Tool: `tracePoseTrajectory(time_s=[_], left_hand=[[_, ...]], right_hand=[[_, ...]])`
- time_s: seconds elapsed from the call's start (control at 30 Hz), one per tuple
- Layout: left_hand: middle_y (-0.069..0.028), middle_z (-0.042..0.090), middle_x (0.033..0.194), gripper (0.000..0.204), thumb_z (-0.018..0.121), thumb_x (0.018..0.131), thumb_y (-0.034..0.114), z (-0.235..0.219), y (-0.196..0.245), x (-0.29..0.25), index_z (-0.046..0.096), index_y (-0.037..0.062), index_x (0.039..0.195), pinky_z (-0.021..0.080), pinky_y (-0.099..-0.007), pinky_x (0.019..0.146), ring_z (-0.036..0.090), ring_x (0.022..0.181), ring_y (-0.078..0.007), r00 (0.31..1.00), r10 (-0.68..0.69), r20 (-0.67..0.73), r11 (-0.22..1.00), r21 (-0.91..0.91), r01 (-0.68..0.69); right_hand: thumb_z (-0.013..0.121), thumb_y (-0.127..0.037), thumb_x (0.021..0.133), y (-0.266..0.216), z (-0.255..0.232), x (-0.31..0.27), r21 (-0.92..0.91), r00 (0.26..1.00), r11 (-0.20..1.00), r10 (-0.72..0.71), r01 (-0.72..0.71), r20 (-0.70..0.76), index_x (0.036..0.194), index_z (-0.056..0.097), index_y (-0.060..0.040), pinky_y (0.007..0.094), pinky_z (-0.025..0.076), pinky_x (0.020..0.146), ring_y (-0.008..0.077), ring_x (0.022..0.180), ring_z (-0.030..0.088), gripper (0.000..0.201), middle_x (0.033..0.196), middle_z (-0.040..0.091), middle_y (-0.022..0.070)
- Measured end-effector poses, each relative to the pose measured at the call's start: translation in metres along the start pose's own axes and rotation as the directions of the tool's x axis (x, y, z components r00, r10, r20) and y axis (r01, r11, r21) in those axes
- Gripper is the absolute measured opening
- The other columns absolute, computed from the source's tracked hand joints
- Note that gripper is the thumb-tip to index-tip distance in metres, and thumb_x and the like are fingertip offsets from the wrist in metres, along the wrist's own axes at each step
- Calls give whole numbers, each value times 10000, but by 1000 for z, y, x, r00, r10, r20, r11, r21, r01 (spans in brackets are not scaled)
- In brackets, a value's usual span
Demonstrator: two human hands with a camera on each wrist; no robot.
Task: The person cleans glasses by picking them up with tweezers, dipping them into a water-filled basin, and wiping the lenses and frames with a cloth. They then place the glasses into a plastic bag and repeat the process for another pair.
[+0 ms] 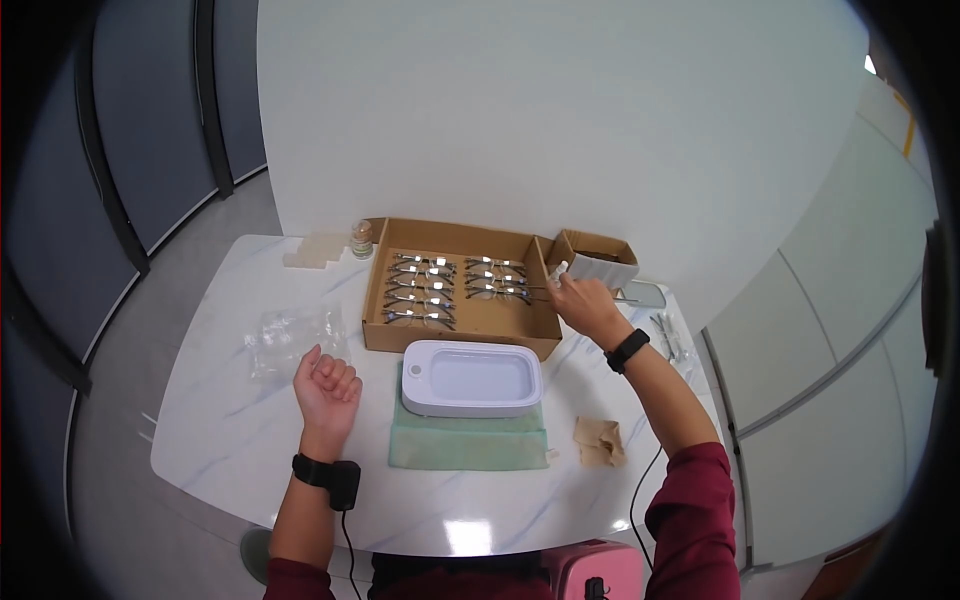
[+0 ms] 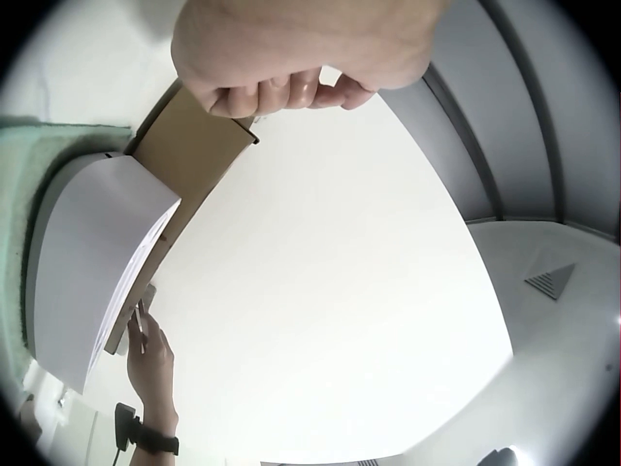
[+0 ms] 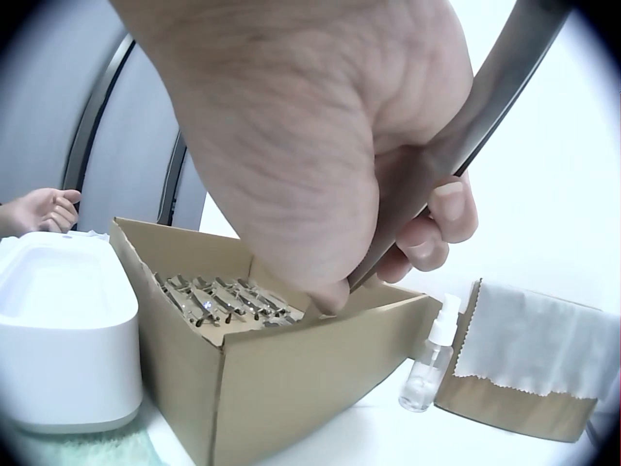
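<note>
Gray metal tool (image 3: 503, 92) is in the right hand's (image 1: 588, 305) grip, fingers curled round it, at the right side of a cardboard box (image 1: 510, 322) with rows of glasses (image 1: 420, 290). White tub's (image 1: 470, 405) just nearer, left hand's (image 1: 328, 395) off left, loosely curled, grip relaxed.

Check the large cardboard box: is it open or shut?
Open. The cardboard box has no lid across its top, and the glasses inside are plainly visible.

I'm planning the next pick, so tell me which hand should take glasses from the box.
Probably the right hand: it grips a long grey tool at the box, while the empty left hand is farther off.
</note>
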State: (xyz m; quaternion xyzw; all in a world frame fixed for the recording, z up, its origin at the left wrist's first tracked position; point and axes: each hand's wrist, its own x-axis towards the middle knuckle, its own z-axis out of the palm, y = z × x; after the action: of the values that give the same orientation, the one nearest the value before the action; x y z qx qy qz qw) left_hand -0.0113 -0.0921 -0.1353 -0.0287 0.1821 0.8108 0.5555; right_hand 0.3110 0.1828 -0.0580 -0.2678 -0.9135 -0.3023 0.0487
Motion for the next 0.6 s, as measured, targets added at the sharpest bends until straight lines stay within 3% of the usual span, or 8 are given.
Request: tracePoseTrajectory(time_s=[0.07, 0.17, 0.3, 0.4, 0.5, 0.6], left_hand=[[30, 234, 553, 435, 537, 969, 305, -2, -1, 0, 338, 151, 614, 229, -282, 458, 235, 469, -114, 999, -19, 49, 1000, 10, 19], [32, 252, 539, 435, 512, 980, 304, 2, -3, -2, 353, 154, 604, 238, -287, 442, 248, 450, -114, 1000, -11, 7, 1000, 12, 11], [32, 252, 540, 434, 508, 982, 303, 4, -2, -6, 355, 151, 605, 246, -286, 444, 261, 454, -114, 1000, 13, -9, 999, 30, -13], [32, 255, 541, 428, 504, 985, 301, 0, 0, -6, 361, 147, 611, 256, -286, 446, 274, 459, -112, 999, 9, 40, 1000, 18, -9], [26, 248, 556, 427, 513, 980, 298, 3, 0, -11, 346, 145, 619, 258, -282, 463, 262, 476, -118, 1000, 8, 24, 999, 33, -9], [24, 252, 547, 423, 487, 993, 294, 5, -2, -11, 356, 136, 622, 258, -280, 462, 266, 475, -117, 999, -8, 47, 998, 58, 5]], right_hand=[[578, -117, 868, -2, -3, 3, -17, 998, 1000, -13, 15, 69, 924, 640, -34, 370, 538, 525, 259, 640, 689, 118, 860, 676, 125], [572, -98, 864, -4, -10, 2, -47, 998, 997, -57, 57, 5, 854, 611, -48, 368, 527, 510, 255, 616, 673, 64, 796, 653, 98], [564, -85, 866, -5, -39, -6, -28, 999, 999, -47, 46, -19, 897, 599, -32, 369, 515, 496, 260, 597, 658, 71, 789, 632, 98], [555, -73, 877, -8, -83, -20, 31, 999, 1000, 5, -4, -49, 934, 540, -24, 382, 498, 488, 268, 625, 654, 76, 805, 597, 91], [579, -55, 849, -20, -140, -40, 43, 992, 998, -45, 51, -122, 918, 538, -27, 367, 495, 497, 251, 659, 652, 85, 783, 575, 77], [610, -43, 801, -35, -183, -59, 34, 994, 994, -103, 104, -38, 922, 560, -22, 336, 493, 503, 210, 665, 642, 133, 775, 564, 62]])
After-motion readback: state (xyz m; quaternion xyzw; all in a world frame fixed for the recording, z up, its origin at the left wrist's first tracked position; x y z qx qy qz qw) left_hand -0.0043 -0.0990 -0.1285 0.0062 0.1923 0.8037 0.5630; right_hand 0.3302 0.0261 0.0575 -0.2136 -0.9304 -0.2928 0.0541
